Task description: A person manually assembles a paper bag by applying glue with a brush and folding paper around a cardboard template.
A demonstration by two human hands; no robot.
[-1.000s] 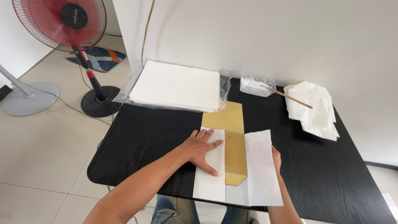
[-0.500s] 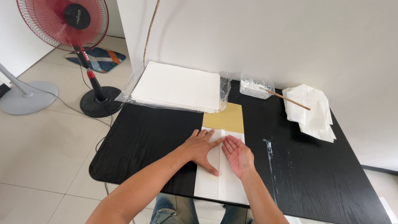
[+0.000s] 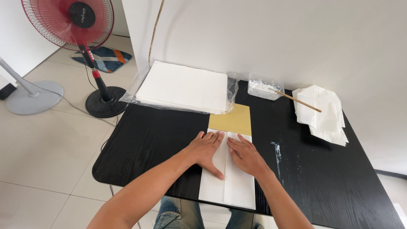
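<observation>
A white sheet of paper (image 3: 237,188) lies folded into a narrow strip at the near edge of the black table (image 3: 144,140). A yellow-tan board (image 3: 233,120) sticks out from under its far end. My left hand (image 3: 207,149) rests flat on the left flap, fingers spread. My right hand (image 3: 244,155) presses flat on the right flap, just beside the seam where the two flaps meet. Neither hand grips anything.
A stack of white paper in a clear plastic wrap (image 3: 183,87) sits at the table's back left. A small clear tub of white paste (image 3: 263,87) with a wooden stick (image 3: 296,101) stands behind. Folded white papers (image 3: 321,113) pile at the right. A red standing fan (image 3: 72,21) is on the tiled floor.
The right flap of the white sheet has been folded over the yellow board. My right hand came from under that flap to press flat on top. My left hand stayed put.
</observation>
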